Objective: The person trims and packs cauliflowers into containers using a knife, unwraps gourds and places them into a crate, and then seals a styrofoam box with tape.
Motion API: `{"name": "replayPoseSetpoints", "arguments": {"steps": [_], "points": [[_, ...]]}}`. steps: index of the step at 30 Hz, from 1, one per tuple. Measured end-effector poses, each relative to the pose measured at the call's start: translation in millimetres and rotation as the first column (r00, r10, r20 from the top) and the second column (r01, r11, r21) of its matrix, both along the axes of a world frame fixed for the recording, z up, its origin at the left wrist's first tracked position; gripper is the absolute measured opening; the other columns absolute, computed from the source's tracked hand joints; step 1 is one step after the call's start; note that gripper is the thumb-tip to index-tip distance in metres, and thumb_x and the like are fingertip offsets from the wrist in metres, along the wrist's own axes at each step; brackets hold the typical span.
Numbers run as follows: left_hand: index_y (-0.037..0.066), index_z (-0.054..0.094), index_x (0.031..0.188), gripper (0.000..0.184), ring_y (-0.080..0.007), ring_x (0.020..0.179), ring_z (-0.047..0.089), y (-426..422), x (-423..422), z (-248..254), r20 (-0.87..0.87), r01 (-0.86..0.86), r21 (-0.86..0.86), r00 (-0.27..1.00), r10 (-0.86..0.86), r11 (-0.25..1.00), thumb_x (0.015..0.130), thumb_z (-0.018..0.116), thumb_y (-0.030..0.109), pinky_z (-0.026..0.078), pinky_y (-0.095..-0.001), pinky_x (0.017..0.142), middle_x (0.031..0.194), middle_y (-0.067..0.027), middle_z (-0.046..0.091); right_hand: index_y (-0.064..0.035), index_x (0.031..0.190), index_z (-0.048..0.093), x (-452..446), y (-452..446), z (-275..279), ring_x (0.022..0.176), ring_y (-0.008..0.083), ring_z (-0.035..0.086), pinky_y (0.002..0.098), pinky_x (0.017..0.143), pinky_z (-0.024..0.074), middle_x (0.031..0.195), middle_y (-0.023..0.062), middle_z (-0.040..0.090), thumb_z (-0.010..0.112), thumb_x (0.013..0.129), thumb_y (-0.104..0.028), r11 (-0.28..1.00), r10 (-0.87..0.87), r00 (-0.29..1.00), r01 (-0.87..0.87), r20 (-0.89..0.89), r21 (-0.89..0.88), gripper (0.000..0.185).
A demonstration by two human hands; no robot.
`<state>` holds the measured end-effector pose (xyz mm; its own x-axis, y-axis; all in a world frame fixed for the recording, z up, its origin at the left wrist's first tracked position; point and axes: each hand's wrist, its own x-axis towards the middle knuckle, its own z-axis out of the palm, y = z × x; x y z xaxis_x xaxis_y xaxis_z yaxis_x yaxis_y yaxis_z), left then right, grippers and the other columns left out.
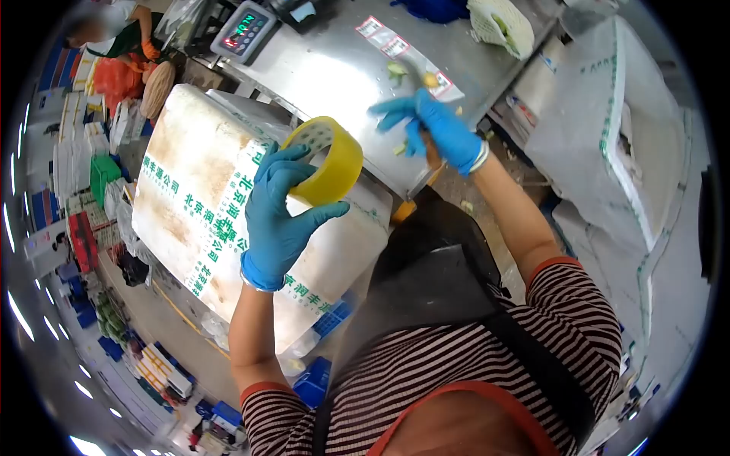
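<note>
A wide roll of yellow packing tape [340, 163] is in my left hand [277, 216], with gloved fingers curled over its rim and the thumb below. The roll is above a large white foam box [190, 178] printed with green characters, whose top is stained brown. My right hand [445, 133], also in a blue glove, is over the near edge of the metal table [327, 72]. Its fingers are stretched out and apart, slightly blurred. Something brown shows beneath its palm; I cannot make out what it is. Strips of red-and-white labels [395, 47] and vegetable scraps [397, 70] lie beyond it.
A digital scale [245, 32] stands at the table's far left. Leafy greens in white netting [500, 26] are at the far right. A white-lined bin [578, 129] stands right of the table. Another person [129, 30] wearing orange gloves is at the upper left.
</note>
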<state>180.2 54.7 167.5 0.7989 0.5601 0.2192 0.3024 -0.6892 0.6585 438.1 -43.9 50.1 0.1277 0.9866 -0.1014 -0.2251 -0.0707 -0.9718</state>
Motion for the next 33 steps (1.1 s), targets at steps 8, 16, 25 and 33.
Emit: {"name": "replayPoseSetpoints", "arguments": {"steps": [8, 16, 25, 33], "points": [[0.0, 0.064, 0.112, 0.058, -0.0277, 0.121, 0.056, -45.5, -20.9, -5.4, -0.032, -0.127, -0.324, 0.992, 0.123, 0.938, 0.063, 0.092, 0.012, 0.041, -0.0414, 0.107, 0.111, -0.0092, 0.068, -0.0048, 0.102, 0.068, -70.6, -29.5, 40.9, 0.063, 0.0072, 0.055, 0.0232, 0.063, 0.0481, 0.078, 0.0025, 0.062, 0.065, 0.095, -0.03, 0.993, -0.091, 0.963, 0.07, -0.252, -0.092, 0.026], [-0.004, 0.063, 0.1, 0.027, -0.0152, 0.062, 0.064, -59.9, -51.9, 60.6, -0.415, -0.454, -0.751, 0.889, 0.192, 0.479, 0.081, 0.076, 0.01, 0.052, -0.0263, 0.059, 0.077, -0.01, 0.067, -0.0027, 0.086, 0.064, -58.3, -23.3, -82.9, 0.069, 0.02, 0.055, 0.0335, 0.067, 0.0476, 0.077, 0.0095, 0.059, 0.066, 0.092, -0.035, 0.866, -0.431, 0.786, 0.498, 0.444, -0.042, 0.033], [-0.003, 0.066, 0.101, 0.025, -0.0149, 0.062, 0.065, -70.3, -98.8, -19.7, -0.568, -0.646, -0.641, 0.763, 0.31, 0.415, 0.088, 0.074, 0.017, 0.052, -0.0265, 0.059, 0.078, -0.0091, 0.068, -0.0111, 0.099, 0.068, -150.6, -38.8, -184.8, 0.086, 0.0357, 0.069, 0.0438, 0.077, 0.0551, 0.095, 0.0142, 0.07, 0.055, 0.094, -0.036, 0.916, 0.168, 0.605, 0.195, 0.779, -0.349, 0.029], [-0.004, 0.066, 0.102, 0.026, -0.0157, 0.063, 0.066, -71.5, -108.4, -25.0, -0.552, -0.636, -0.705, 0.77, 0.321, 0.313, 0.086, 0.076, 0.013, 0.054, -0.0264, 0.059, 0.079, -0.0098, 0.068, -0.0069, 0.119, 0.059, -124.3, 0.8, -117.1, 0.086, 0.0348, 0.069, 0.0446, 0.077, 0.055, 0.094, 0.018, 0.07, 0.056, 0.094, -0.034, 0.925, -0.042, 0.887, 0.209, 0.459, -0.318, 0.037]]}}
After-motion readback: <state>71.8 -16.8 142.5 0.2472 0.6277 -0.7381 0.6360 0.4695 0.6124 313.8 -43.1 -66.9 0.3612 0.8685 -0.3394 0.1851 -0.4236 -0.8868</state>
